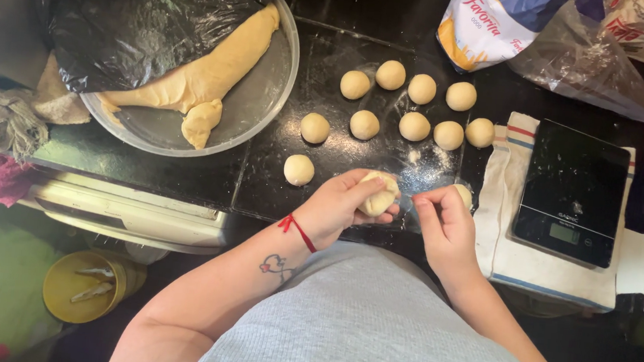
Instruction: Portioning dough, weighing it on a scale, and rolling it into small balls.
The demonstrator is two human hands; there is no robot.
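Note:
My left hand (335, 205), with a red string at the wrist, is closed around a piece of pale dough (380, 195) just above the dark counter (341, 140). My right hand (446, 223) is beside it, fingertips pinched together next to the dough, and partly covers another dough ball (464, 194) on the counter. Several rolled dough balls (415, 125) lie in loose rows further back. A round metal pan (255, 101) at the left holds a long strip of dough (219, 71), half under a black plastic bag (142, 14).
A black digital kitchen scale (573, 191) rests on a striped white cloth (506, 158) at the right. A flour bag (487, 21) and a clear plastic bag (588, 64) stand at the back. A yellow bucket (84, 284) is on the floor at the lower left.

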